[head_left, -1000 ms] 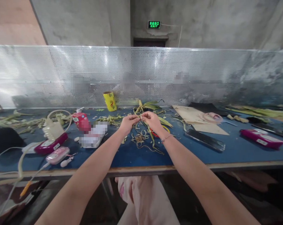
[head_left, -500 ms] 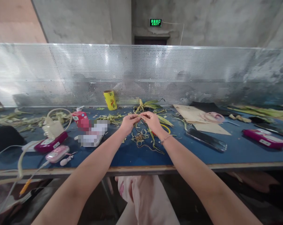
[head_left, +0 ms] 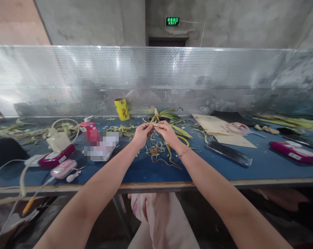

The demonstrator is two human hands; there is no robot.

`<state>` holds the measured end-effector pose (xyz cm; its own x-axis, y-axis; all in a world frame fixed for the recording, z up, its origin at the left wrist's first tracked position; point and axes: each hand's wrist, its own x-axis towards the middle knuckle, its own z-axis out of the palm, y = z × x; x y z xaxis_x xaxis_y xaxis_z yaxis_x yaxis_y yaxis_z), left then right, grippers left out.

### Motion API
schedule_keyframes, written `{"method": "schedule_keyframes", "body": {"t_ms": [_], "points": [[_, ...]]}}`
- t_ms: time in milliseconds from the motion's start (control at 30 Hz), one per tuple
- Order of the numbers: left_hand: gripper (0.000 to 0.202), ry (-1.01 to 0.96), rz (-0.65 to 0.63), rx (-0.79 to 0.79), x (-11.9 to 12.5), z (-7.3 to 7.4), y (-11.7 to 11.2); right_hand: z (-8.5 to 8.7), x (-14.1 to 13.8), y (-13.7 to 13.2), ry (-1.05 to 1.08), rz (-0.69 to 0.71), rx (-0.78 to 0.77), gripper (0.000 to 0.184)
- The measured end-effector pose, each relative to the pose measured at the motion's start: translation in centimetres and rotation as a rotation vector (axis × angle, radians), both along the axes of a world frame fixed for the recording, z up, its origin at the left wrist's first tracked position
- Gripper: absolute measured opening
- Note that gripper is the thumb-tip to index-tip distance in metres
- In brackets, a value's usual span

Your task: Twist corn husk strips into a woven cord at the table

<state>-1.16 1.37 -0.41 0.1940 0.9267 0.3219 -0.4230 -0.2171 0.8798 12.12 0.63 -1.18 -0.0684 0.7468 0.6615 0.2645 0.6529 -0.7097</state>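
Note:
My left hand (head_left: 141,136) and my right hand (head_left: 167,135) meet over the middle of the table, fingertips pinched together. Something small and pale shows between them, too small to name. A bracelet (head_left: 184,152) circles my right wrist. Just beyond my fingers lies a bundle of green and yellowish leaves (head_left: 166,113). Below my hands are thin curled plant strips (head_left: 155,150) and a loose brownish strand. Part of a yellow ring (head_left: 184,141) shows beside my right hand.
On the blue table (head_left: 151,174), a yellow roll (head_left: 122,109), a red carton (head_left: 89,129) and a pink case (head_left: 64,169) stand or lie leftward. Rightward are a phone (head_left: 229,154), cardboard (head_left: 209,125) and a magenta box (head_left: 293,152). A perforated metal screen (head_left: 161,69) closes the back.
Both hands stay together in nearly the same spot, with the fingertips slightly shifted. The whole view has moved a little; the things on the table lie as before.

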Motion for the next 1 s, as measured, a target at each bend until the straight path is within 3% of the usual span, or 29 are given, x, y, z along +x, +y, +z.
{"method": "schedule_keyframes", "body": {"t_ms": [200,433,567,733,1000], "points": [[0.014,-0.081,-0.053,-0.092,0.1,0.4,-0.5,-0.1,0.1,0.0,0.010,0.022,0.012,0.025],[0.006,-0.161,-0.045,-0.110,0.1,0.7,-0.4,0.1,-0.4,-1.0,-0.072,0.093,0.042,0.035],[0.005,-0.193,-0.013,-0.194,0.0,1.0,-0.3,0.2,-0.2,-1.0,0.005,0.051,0.059,0.032],[0.007,-0.141,-0.027,-0.254,-0.2,1.0,-0.2,0.3,0.4,-0.3,0.122,-0.020,0.043,0.029],[0.001,0.009,-0.164,-0.299,-0.3,0.7,-0.1,1.0,0.6,-0.9,-0.067,0.000,0.140,0.020]]}}
